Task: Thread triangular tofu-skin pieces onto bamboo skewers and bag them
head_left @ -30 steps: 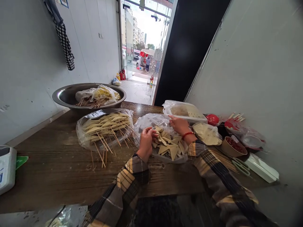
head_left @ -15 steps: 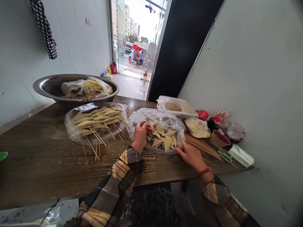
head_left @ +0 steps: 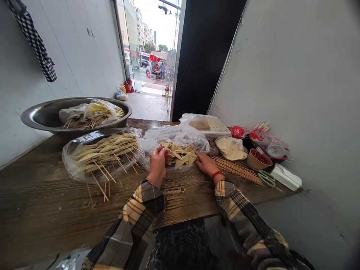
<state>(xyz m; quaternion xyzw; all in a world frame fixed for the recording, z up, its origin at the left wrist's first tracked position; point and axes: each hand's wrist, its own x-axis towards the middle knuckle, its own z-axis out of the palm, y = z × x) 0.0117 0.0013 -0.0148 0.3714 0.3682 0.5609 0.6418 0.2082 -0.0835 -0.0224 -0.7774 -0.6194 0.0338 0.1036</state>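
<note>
Pale beige, folded triangular pieces that look like tofu skin [head_left: 184, 159] lie heaped in an open clear plastic bag [head_left: 180, 133] on the wooden table. My left hand [head_left: 158, 161] is at the heap's left side, its fingers curled together; whatever they hold is hidden. At the right side my right hand [head_left: 206, 164], with a red bracelet at the wrist, reaches its outstretched fingers against the pieces and the bag's edge. Left of my hands, a second bag holds several skewered beige pieces [head_left: 104, 150], their stick ends pointing toward me.
A large metal basin [head_left: 28, 117] with bagged skewers stands at the back left. Rightward lie bare bamboo skewers [head_left: 239, 170], green-handled scissors [head_left: 266, 177], a bowl of red bits [head_left: 257, 165], a white box [head_left: 287, 177] and a bagged pale round stack [head_left: 231, 148]. Behind is a white tray [head_left: 209, 125].
The view has turned, shifting the scene left. My right hand has moved inward and away from me, up against the heap's right side. My left hand stays at the left side, fingers still curled.
</note>
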